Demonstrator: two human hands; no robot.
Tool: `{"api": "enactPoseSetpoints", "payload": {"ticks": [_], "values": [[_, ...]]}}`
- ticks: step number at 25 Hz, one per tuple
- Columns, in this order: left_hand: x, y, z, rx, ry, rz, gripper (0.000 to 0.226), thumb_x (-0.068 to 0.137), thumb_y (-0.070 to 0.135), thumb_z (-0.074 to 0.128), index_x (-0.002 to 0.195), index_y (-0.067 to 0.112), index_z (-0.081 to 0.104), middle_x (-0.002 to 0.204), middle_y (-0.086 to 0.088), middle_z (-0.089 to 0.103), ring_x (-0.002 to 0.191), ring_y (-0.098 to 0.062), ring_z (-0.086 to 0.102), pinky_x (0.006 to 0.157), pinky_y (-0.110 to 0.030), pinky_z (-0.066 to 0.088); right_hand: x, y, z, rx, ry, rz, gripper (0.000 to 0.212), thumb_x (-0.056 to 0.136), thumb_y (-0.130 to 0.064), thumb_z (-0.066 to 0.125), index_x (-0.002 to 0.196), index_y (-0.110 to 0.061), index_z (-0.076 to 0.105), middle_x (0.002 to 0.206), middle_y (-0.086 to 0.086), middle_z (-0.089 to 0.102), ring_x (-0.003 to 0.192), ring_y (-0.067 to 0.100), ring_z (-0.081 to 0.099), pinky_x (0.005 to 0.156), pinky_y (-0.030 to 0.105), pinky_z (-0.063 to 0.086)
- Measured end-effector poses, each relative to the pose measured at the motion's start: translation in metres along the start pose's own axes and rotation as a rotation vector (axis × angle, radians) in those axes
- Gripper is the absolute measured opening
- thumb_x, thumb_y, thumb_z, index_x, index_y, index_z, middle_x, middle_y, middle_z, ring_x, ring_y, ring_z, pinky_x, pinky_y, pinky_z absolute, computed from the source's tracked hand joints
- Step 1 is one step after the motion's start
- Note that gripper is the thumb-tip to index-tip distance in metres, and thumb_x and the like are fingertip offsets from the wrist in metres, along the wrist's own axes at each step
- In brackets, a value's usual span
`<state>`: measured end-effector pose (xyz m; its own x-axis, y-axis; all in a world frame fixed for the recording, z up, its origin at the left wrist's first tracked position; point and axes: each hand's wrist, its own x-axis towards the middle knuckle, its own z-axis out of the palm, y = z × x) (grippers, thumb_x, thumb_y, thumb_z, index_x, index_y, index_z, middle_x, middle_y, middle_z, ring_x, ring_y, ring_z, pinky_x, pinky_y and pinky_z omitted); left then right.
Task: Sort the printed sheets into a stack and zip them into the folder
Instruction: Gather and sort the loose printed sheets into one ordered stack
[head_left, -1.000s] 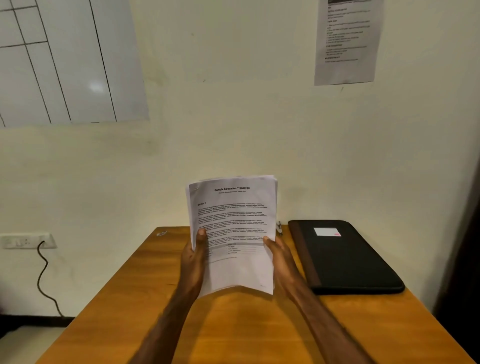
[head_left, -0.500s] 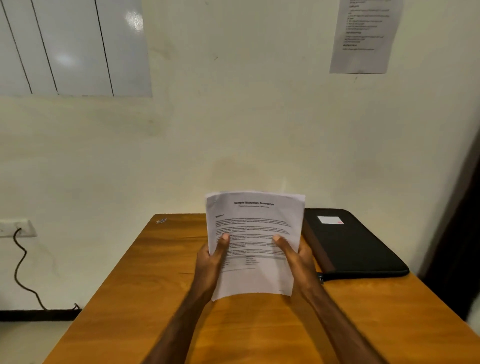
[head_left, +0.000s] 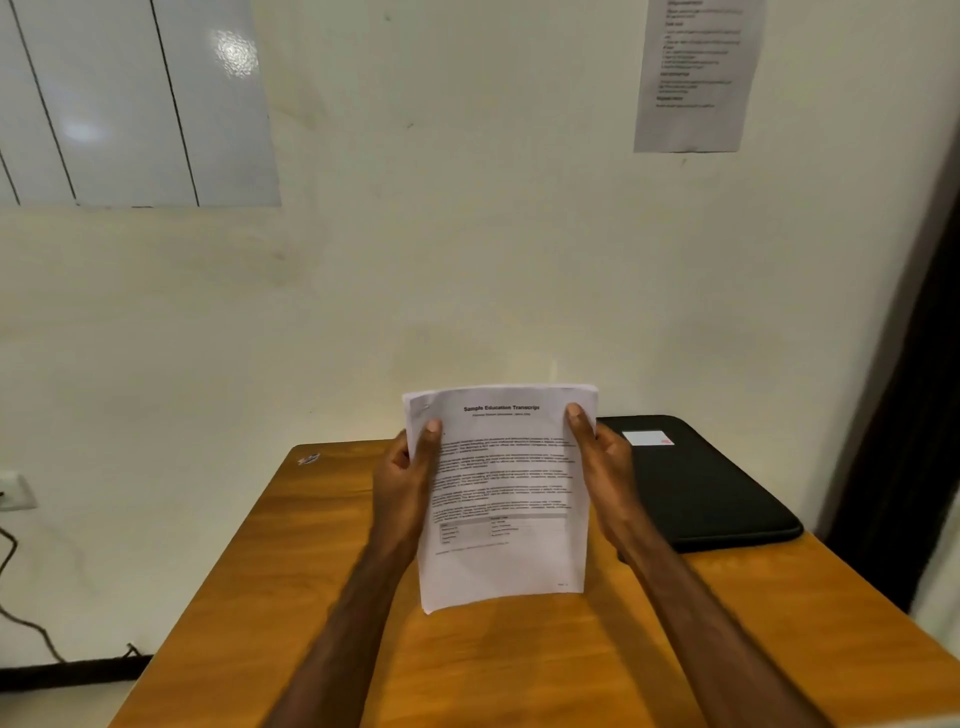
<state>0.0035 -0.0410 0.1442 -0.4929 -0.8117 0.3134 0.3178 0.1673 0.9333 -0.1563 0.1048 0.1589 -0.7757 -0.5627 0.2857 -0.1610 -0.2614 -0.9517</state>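
Observation:
A stack of printed sheets (head_left: 506, 499) stands upright over the middle of the wooden table (head_left: 519, 665), its bottom edge at or just above the tabletop. My left hand (head_left: 402, 480) grips the stack's left edge near the top, thumb on the front page. My right hand (head_left: 602, 467) grips the right edge at about the same height. The black zip folder (head_left: 711, 488) lies flat and closed at the table's back right, a white label on its cover, partly hidden behind my right hand.
The table's far edge meets a cream wall. A small scrap (head_left: 308, 459) lies at the back left corner. A whiteboard (head_left: 130, 104) and a printed notice (head_left: 696, 73) hang on the wall. A socket (head_left: 15, 491) with a cable sits low left.
Both hands have slid from the lower part of the stack up to its top corners. The stack has come lower and stands more squarely upright.

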Motion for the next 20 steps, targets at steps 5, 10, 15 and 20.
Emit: {"api": "enactPoseSetpoints", "payload": {"ticks": [5, 10, 15, 20], "values": [[0.004, 0.021, 0.013, 0.064, 0.079, 0.053, 0.050, 0.101, 0.054, 0.051, 0.099, 0.008, 0.070, 0.080, -0.005, 0.075, 0.065, -0.014, 0.073, 0.056, -0.022, 0.058, 0.006, -0.018, 0.002, -0.048, -0.001, -0.061, 0.041, 0.103, -0.050, 0.049, 0.090, -0.016, 0.067, 0.065, -0.005, 0.072, 0.056, 0.009, 0.070, 0.054, 0.019, 0.055], [-0.008, 0.029, 0.032, 0.119, 0.210, 0.007, 0.057, 0.100, 0.061, 0.049, 0.080, 0.010, 0.065, 0.067, -0.003, 0.069, 0.051, -0.007, 0.067, 0.049, -0.017, 0.053, 0.011, -0.025, 0.000, -0.065, 0.059, -0.065, 0.045, 0.104, -0.049, 0.051, 0.076, -0.013, 0.055, 0.057, -0.003, 0.058, 0.045, 0.002, 0.057, 0.047, 0.014, 0.047], [-0.016, 0.037, 0.041, 0.157, 0.280, -0.010, 0.058, 0.103, 0.058, 0.047, 0.076, 0.010, 0.064, 0.062, -0.001, 0.066, 0.043, -0.003, 0.062, 0.043, -0.014, 0.048, 0.017, -0.028, -0.005, -0.033, 0.049, 0.006, 0.044, 0.104, -0.042, 0.053, 0.069, -0.015, 0.051, 0.058, 0.001, 0.054, 0.044, 0.007, 0.054, 0.047, 0.021, 0.044], [-0.020, 0.043, 0.043, 0.189, 0.283, -0.012, 0.062, 0.106, 0.058, 0.041, 0.074, 0.010, 0.062, 0.064, -0.004, 0.065, 0.041, -0.003, 0.059, 0.045, -0.017, 0.046, 0.022, -0.031, -0.009, -0.032, 0.002, 0.046, 0.039, 0.101, -0.039, 0.052, 0.073, -0.014, 0.050, 0.059, 0.001, 0.052, 0.049, 0.013, 0.053, 0.051, 0.027, 0.042]]}}
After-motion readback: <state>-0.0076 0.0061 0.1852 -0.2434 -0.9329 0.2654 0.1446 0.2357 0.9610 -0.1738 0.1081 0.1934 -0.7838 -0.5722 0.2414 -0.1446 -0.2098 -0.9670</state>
